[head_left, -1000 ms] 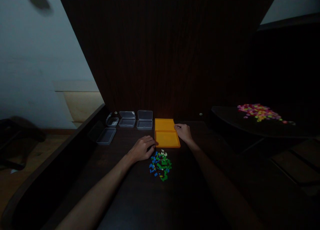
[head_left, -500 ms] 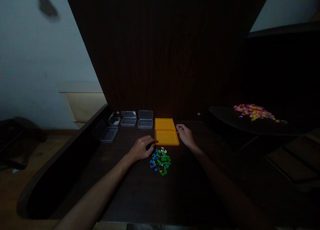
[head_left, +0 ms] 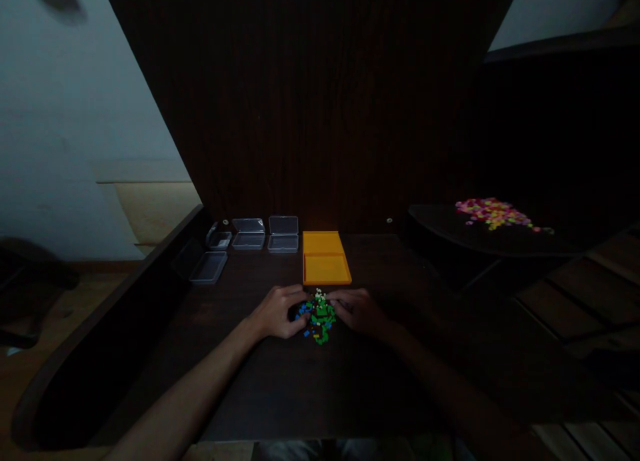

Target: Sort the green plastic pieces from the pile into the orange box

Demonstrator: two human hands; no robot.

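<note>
Green, blue, white and a few yellow bricks (head_left: 323, 311) heaped loose on the counter (head_left: 270, 394), just in front of the yellow case (head_left: 327, 269). Left hand (head_left: 279, 312) at the bricks' left edge, fingers parted around some, not visibly pinching any. Right hand (head_left: 362, 311) at the opposite edge, fingertips among the bricks; impossible to tell whether gripping 1. Apparently done: yellow case and 4 clear boxes (head_left: 283, 244) opened. Remaining: bricks loose and mixed, none seen inside the case.

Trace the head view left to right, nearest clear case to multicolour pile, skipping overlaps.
Nearest clear case → left hand → small-brick pile → right hand → multicolour pile.
</note>
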